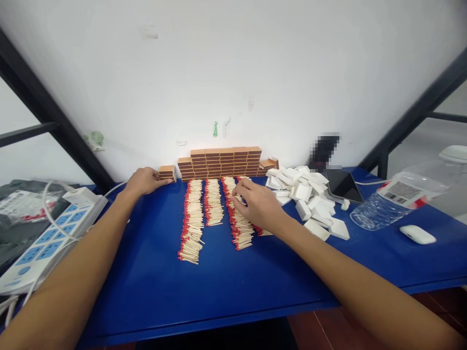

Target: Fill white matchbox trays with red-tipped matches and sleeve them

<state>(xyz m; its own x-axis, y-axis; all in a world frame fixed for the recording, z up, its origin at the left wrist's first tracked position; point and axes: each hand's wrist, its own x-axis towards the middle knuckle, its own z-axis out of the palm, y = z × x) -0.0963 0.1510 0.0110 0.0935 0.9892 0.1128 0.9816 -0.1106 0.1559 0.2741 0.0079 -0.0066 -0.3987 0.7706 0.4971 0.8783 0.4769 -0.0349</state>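
Note:
At the far left of the row, my left hand (145, 181) holds the side of a short stack of matchboxes (168, 170), its thumb along the lower front. Beside that stack, a wall of stacked brown matchboxes (221, 164) stands against the white wall. My right hand (258, 200) hovers over or touches the right-hand rows of red-headed matches (241, 233); its fingers are curved and look apart, with nothing clearly between them. Two more match rows, a long one (192, 221) and a shorter one (214, 203), lie to the left. My right hand hides part of the matches.
White inner trays (310, 197) lie heaped right of the matches. Behind them are loose matchboxes (268, 164) and a dark phone (343, 185). A clear bottle (396, 194) and white earbud case (418, 234) sit farther right. A power strip (51, 238) occupies the blue table's (153, 282) left side.

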